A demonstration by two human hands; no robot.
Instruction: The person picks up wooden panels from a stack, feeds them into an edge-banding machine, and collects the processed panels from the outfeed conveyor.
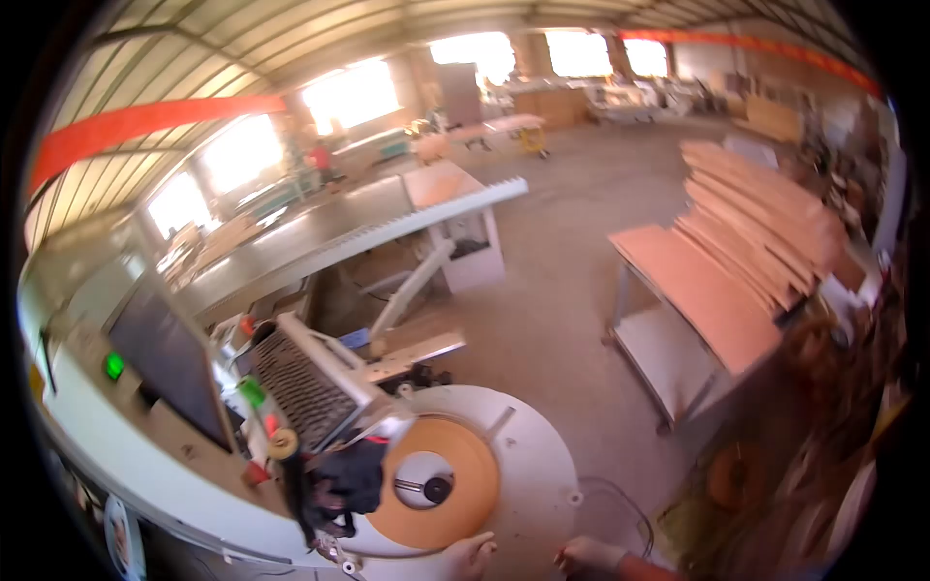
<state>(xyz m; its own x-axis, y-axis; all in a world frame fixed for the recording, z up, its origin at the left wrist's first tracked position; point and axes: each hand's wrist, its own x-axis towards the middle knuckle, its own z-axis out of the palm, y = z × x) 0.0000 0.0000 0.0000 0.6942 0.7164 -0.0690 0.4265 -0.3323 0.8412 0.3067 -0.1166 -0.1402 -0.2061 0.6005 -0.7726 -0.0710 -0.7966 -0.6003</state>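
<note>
Fingers (484, 539) of the person's left hand (465, 559) curl partway at the lower rim of a tan coil (470, 479), probably edge-banding tape; whether they hold anything cannot be told. The right hand (593, 556), also part-curled (blur hides its grip), is nearest to the edge of the white round plate (541, 455) under the coil. The work appears to be at the coil's near side; grasping its rim would call for opening the left fingers around it. Just beyond, dark cloth (351, 476) lies beside the coil, with a keyboard (298, 385) and monitor (172, 353) farther left. Past them stand a long machine table (339, 225) and, at right, stacked boards (751, 228) on a cart (659, 360). Bright windows (472, 56) line the far wall.
</note>
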